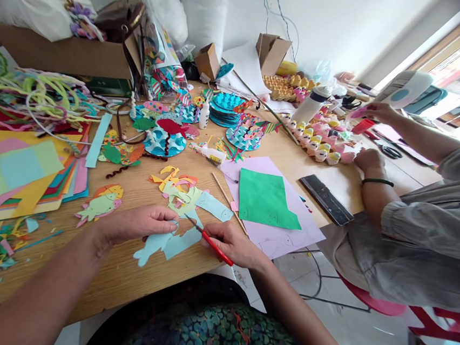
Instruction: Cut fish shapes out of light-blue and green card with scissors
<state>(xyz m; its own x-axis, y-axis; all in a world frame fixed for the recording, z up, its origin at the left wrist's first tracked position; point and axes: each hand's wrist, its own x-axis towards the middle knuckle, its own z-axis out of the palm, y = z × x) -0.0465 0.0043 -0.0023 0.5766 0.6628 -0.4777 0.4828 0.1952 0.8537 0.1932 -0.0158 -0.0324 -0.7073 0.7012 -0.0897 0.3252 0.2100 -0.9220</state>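
Note:
Pinched between the thumb and fingers of my left hand [157, 221] is a light-blue paper fish cutout [152, 247], held just over the table. My right hand [233, 242] grips a small pair of scissors with red handles [217, 247]; the blades point up and left, close to my left fingertips. Light-blue paper scraps [185, 243] lie below and between the hands. Beyond them is a heap of pale green and orange offcuts [182, 199]. Several finished paper fish [101, 205] rest in a small stack left of the heap.
A green paper sheet [263, 199] lies on lilac paper [277, 244] to my right, beside a black ruler-like bar [326, 198]. Coloured paper sheets [30, 175] and pipe cleaners [43, 95] are piled at left. A co-worker's arm [381, 185] reaches in near egg-carton crafts [320, 142].

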